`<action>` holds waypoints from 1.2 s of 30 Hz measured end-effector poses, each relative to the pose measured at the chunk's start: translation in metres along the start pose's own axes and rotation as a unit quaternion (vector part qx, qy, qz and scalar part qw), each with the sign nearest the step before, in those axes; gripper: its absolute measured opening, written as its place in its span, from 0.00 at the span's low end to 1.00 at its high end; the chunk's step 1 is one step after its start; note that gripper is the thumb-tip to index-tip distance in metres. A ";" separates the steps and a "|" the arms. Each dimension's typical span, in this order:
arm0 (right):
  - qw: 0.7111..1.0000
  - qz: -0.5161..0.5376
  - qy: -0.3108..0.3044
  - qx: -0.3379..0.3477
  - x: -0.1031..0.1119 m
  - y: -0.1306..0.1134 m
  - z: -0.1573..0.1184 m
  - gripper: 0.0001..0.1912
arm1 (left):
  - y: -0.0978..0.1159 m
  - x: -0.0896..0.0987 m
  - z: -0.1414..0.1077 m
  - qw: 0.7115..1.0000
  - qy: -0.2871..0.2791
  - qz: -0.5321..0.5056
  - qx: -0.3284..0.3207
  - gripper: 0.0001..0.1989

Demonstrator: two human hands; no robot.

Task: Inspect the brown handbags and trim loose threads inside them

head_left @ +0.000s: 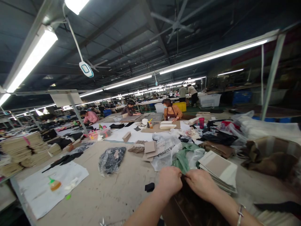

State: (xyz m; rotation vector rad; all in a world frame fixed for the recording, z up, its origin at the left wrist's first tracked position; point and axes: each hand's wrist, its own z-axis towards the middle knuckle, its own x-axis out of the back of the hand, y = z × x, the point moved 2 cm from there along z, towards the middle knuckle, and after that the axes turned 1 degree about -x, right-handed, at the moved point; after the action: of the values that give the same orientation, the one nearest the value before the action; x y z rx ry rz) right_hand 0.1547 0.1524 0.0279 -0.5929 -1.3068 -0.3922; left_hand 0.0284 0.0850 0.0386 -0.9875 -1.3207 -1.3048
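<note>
My left hand and my right hand are close together at the front of the table, both with fingers pinched. Between and below them hangs a dark brown piece of material, gripped at its upper edge; its exact kind is hard to make out. Just beyond my fingers lies a crumpled green plastic bag, beside a clear printed plastic bag. A stack of beige panels rests to the right of my right hand. Left of my left wrist is a small black piece.
A plastic-wrapped black bundle lies on the brown tabletop. Further left, a glue bottle sits on white paper. Brown material is heaped at right. A co-worker in an apron sits across the table.
</note>
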 end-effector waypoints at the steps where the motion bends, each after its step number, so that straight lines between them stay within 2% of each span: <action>1: 1.000 0.008 -0.002 -0.006 0.001 0.001 -0.001 0.17 | 0.000 0.000 0.000 1.000 -0.003 0.000 -0.004 0.15; 4: 0.999 0.046 -0.012 -0.007 0.003 0.002 -0.001 0.21 | 0.000 0.001 0.001 1.000 0.001 -0.001 -0.006 0.15; 6: 0.998 0.061 -0.012 0.010 0.005 0.000 0.000 0.19 | -0.001 0.002 0.002 1.000 0.006 -0.004 0.000 0.15; 9: 0.999 0.036 -0.011 0.014 0.005 -0.002 0.004 0.16 | -0.001 0.003 0.001 1.000 0.004 -0.022 0.009 0.15; 11: 1.000 0.013 -0.014 0.001 0.005 -0.002 0.006 0.16 | -0.001 0.004 -0.003 0.998 0.023 -0.050 0.005 0.15; 12: 1.000 0.007 -0.014 -0.005 0.005 -0.001 0.006 0.16 | -0.002 0.005 -0.006 0.997 0.034 -0.064 0.003 0.18; 14: 1.000 0.004 -0.014 -0.015 0.006 -0.001 0.006 0.16 | -0.005 0.004 -0.014 0.996 0.042 -0.081 0.014 0.32; 16: 1.000 0.006 -0.016 -0.025 0.008 0.000 0.005 0.16 | -0.012 0.003 -0.021 0.996 0.016 -0.077 0.051 0.43; 17: 1.000 0.007 -0.017 -0.025 0.008 0.000 0.005 0.16 | -0.018 0.002 -0.022 0.995 -0.002 -0.072 0.072 0.44; 19: 1.000 0.008 -0.022 -0.017 0.010 -0.002 0.005 0.16 | -0.029 0.004 -0.019 0.994 -0.033 -0.058 0.084 0.40; 22: 1.000 0.007 -0.029 -0.005 0.010 -0.006 0.005 0.15 | -0.044 0.010 -0.010 0.996 -0.068 -0.040 0.041 0.29; 25: 0.999 0.007 -0.036 -0.006 0.008 -0.007 0.003 0.15 | -0.053 0.017 -0.005 0.995 -0.094 -0.034 0.006 0.27; 28: 0.999 0.004 -0.034 -0.009 0.007 -0.007 0.002 0.15 | -0.050 0.021 -0.008 0.997 -0.049 -0.030 -0.046 0.26; 32: 1.000 0.006 -0.023 -0.019 0.005 -0.005 0.000 0.16 | -0.036 0.023 -0.013 0.989 0.041 -0.036 -0.135 0.16; 36: 0.999 0.006 -0.020 -0.027 0.002 -0.003 -0.002 0.17 | -0.030 0.019 -0.010 0.987 0.056 -0.047 -0.142 0.07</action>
State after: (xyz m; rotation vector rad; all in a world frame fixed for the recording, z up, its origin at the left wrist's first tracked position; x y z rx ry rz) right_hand 0.1550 0.1490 0.0302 -0.6565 -1.3347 -0.4089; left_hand -0.0029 0.0709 0.0511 -1.0387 -1.1270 -1.6300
